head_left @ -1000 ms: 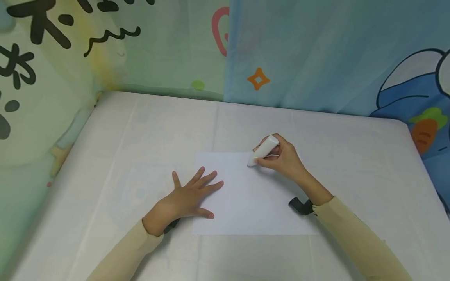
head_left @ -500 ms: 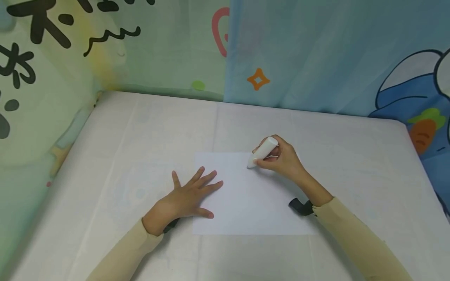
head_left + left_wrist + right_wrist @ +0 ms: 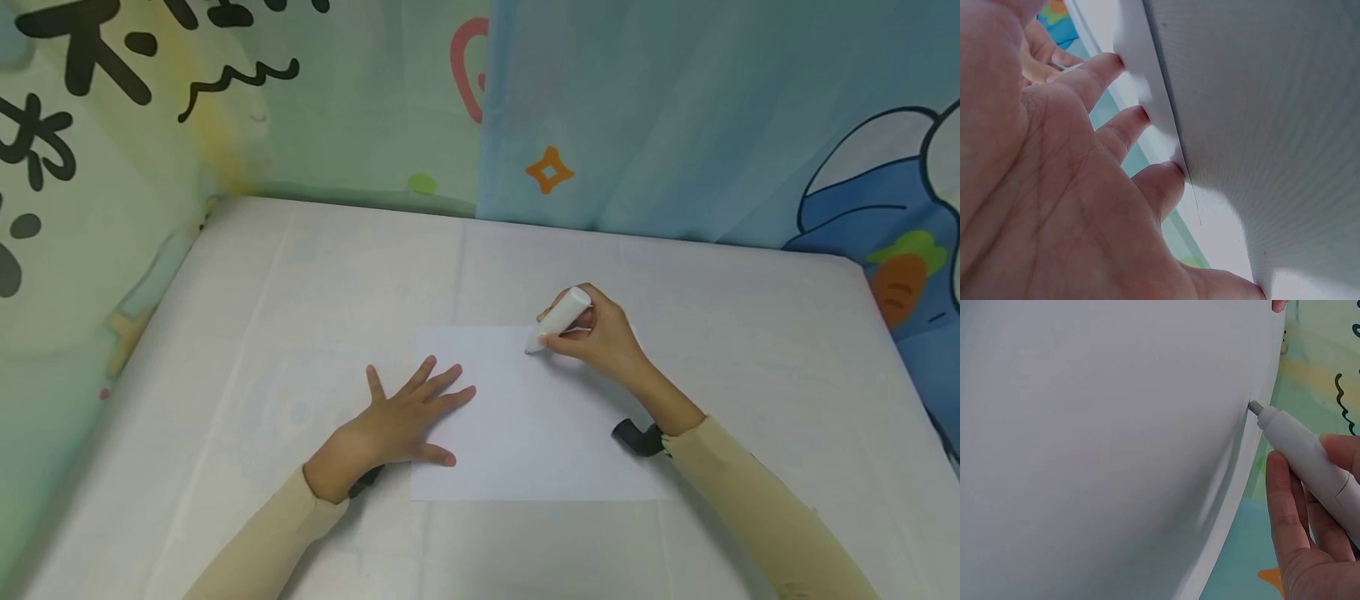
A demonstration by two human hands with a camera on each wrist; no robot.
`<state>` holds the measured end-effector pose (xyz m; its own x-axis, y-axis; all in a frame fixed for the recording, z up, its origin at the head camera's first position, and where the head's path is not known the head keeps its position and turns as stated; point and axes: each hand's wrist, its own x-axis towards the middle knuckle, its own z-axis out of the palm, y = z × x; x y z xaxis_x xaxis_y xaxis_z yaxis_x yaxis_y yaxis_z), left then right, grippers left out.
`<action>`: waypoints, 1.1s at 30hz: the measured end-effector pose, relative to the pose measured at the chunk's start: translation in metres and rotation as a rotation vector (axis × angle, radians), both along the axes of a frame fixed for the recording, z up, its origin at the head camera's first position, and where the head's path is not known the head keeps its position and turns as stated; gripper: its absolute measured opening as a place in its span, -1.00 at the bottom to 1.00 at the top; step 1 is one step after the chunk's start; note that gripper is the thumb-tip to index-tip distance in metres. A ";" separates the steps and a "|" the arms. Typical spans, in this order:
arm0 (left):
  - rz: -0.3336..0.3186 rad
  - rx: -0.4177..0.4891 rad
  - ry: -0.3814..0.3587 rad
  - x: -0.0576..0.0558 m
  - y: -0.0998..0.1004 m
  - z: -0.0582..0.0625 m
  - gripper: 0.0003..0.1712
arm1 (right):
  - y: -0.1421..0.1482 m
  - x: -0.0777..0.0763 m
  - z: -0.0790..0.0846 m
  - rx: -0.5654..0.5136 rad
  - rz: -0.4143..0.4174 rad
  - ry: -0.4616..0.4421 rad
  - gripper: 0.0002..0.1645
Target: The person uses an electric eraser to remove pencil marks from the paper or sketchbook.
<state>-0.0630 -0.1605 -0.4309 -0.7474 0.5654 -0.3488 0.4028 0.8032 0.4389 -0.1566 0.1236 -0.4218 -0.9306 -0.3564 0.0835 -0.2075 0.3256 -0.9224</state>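
A white sheet of paper (image 3: 510,433) lies on the white table. My left hand (image 3: 397,427) rests over its left edge, fingers spread; the left wrist view shows the fingertips (image 3: 1138,115) touching down near the paper's edge. In my right hand (image 3: 611,337) is a thick white marker (image 3: 558,319), pinched between thumb and fingers and tilted, its tip low at the upper part of the sheet. The right wrist view shows the marker's grey tip (image 3: 1255,407) at the paper surface. I see no clear line on the paper.
The white cloth-covered table (image 3: 337,275) extends around the sheet. Printed curtains, one green (image 3: 360,125) and one blue (image 3: 675,125), stand behind it and at the sides. A black wrist device (image 3: 637,437) sits under my right wrist.
The right hand and marker have shifted very slightly, the tip dipping toward me and then back away, a little to the left. My left hand has stayed in place.
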 end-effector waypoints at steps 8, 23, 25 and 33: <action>-0.003 -0.007 0.004 0.000 0.000 0.001 -0.01 | 0.001 0.000 0.000 0.010 -0.008 -0.005 -0.46; 0.001 0.008 -0.005 0.000 -0.001 0.001 -0.01 | 0.003 0.007 0.000 0.033 0.000 -0.024 -0.46; 0.001 0.008 -0.006 0.000 -0.001 0.001 -0.01 | 0.003 0.008 -0.001 0.032 0.002 -0.031 -0.46; 0.002 0.008 -0.004 0.001 -0.001 0.000 -0.02 | 0.005 0.014 0.000 0.026 0.017 -0.045 -0.47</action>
<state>-0.0624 -0.1617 -0.4306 -0.7474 0.5664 -0.3473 0.3992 0.8007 0.4467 -0.1424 0.1282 -0.4215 -0.9272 -0.3732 0.0324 -0.1715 0.3462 -0.9224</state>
